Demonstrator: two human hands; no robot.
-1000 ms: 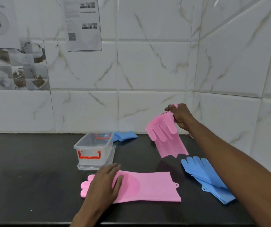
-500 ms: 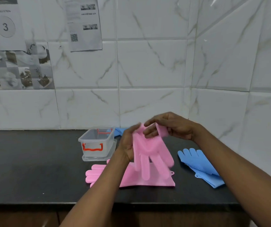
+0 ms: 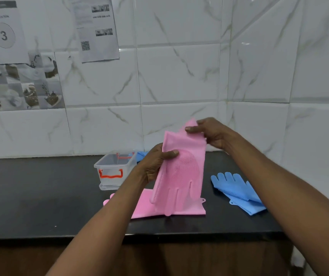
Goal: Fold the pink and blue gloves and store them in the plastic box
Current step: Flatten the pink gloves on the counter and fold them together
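White marble-look tiles (image 3: pixel 179 76) behind a black stone surface (image 3: pixel 40 196). One pink silicone glove (image 3: pixel 181 172) is held up in the air, fingers dangling down. The left hand (image 3: pixel 155 166) has its grip pinched on the glove's edge, thumb on the bristly palm, and the right hand (image 3: pixel 211 132) pinches the cuff up top. Underneath, a second pink glove (image 3: pixel 143 206) lies flat. The clear plastic box with orange handles (image 3: pixel 115 170) sits open just left, a blue silicone glove (image 3: pixel 237 188) is off right, and another blue glove (image 3: pixel 141 155) is behind the box.

On the counter (image 3: pixel 40 196), the flat glove (image 3: pixel 191 210) lies under the held glove (image 3: pixel 181 172); plastic box (image 3: pixel 114 172) at its 10 o'clock, side glove (image 3: pixel 237 190) at 3 o'clock, rear glove (image 3: pixel 140 155) behind the box.
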